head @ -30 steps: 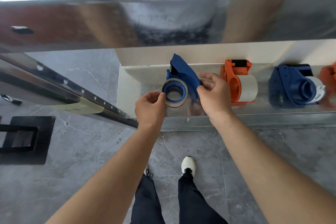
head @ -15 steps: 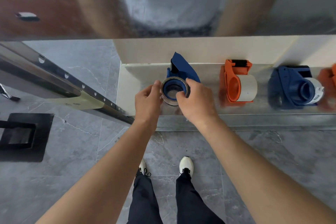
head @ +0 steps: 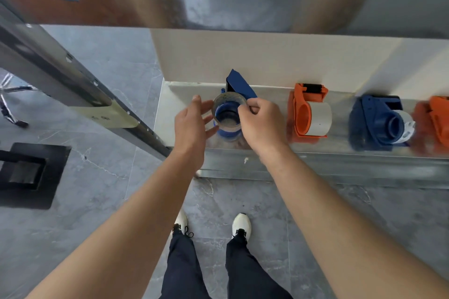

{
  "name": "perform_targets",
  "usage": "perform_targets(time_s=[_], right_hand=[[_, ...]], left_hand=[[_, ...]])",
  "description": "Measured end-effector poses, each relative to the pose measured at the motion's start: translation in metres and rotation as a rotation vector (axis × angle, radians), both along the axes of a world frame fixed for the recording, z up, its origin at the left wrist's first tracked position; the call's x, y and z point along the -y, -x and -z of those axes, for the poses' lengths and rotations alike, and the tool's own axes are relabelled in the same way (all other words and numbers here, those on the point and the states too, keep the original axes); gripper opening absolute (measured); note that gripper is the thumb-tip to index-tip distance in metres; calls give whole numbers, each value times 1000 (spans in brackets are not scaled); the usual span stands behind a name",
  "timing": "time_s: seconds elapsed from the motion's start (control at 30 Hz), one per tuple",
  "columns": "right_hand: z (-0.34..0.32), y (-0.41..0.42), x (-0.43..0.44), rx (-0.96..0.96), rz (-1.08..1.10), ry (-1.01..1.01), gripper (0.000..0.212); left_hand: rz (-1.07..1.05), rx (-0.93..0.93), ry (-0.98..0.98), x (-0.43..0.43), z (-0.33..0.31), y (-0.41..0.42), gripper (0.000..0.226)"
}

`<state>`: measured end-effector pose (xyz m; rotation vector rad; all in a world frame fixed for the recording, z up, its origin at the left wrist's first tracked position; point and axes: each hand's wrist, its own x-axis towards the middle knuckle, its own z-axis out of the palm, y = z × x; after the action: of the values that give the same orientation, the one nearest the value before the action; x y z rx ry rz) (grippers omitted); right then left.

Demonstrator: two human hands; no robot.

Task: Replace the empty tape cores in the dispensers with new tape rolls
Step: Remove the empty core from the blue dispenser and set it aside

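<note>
Centre of the frame, on the shiny metal shelf (head: 340, 150): a dark blue plastic tape dispenser (head: 239, 85) with a thin brownish tape ring (head: 220, 99) over its blue hub; whether it is fully seated, I cannot tell. The right hand (head: 263, 124) pinches the ring's right rim with curled fingers (head: 245, 107). The left hand (head: 192, 126) is open, its spread fingers (head: 205, 104) just beside the ring's left side. Further right stand an orange dispenser with a white tape roll (head: 308, 111), a second blue dispenser (head: 379, 121) and another orange dispenser (head: 437, 119) at the edge
</note>
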<state>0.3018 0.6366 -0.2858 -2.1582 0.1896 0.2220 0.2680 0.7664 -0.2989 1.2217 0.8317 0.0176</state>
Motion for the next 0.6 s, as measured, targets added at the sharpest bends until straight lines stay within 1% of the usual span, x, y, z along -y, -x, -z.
perform_targets(time_s=[0.17,0.27,0.4,0.47,0.6], right_hand=[[-26,9,10,66,43,-74,18],[-46,16,17,131,27,-98,23],[-78,26,31,197,3,-112,23],[-96,34,39,217,37,-140,22],[-127,59,51,257,147,-213,25]], left_hand=[[-28,80,14,7,-26,12,46],[5,141,0,14,-49,21,43],[86,222,-29,27,-87,31,42],[136,261,-54,34,-104,37,41],[185,346,-73,48,-131,56,32]])
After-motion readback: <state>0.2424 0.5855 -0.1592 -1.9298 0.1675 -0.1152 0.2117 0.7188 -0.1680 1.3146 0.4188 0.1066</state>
